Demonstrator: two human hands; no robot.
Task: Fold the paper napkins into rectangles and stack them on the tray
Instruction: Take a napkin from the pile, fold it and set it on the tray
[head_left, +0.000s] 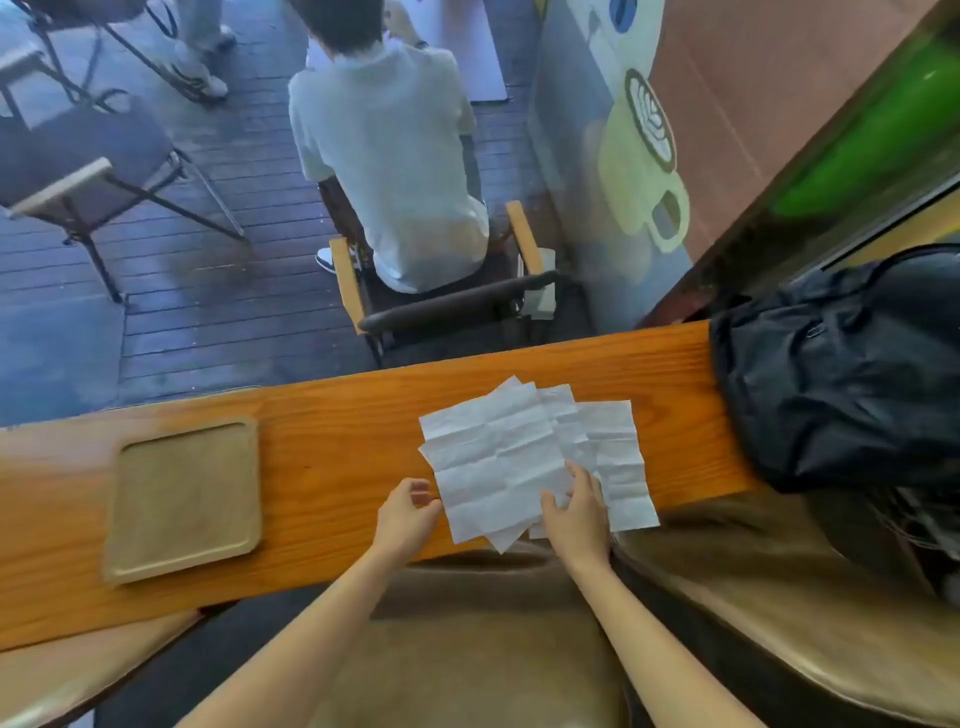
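Fingers of the right hand (574, 512) spread on the napkins' (498, 457) near edge; left hand (408, 512) curls loosely beside them, tray (182, 566) well apart.

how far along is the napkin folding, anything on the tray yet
Done: nothing that shows. The tray holds no napkins, and the napkins lie unfolded, creased and overlapping on the wooden counter.
In hand: the left hand is at the top sheet's near left edge, and the right hand rests on its near right corner, so the first fold seems about to start.
Left: folding every napkin and stacking them on the tray.
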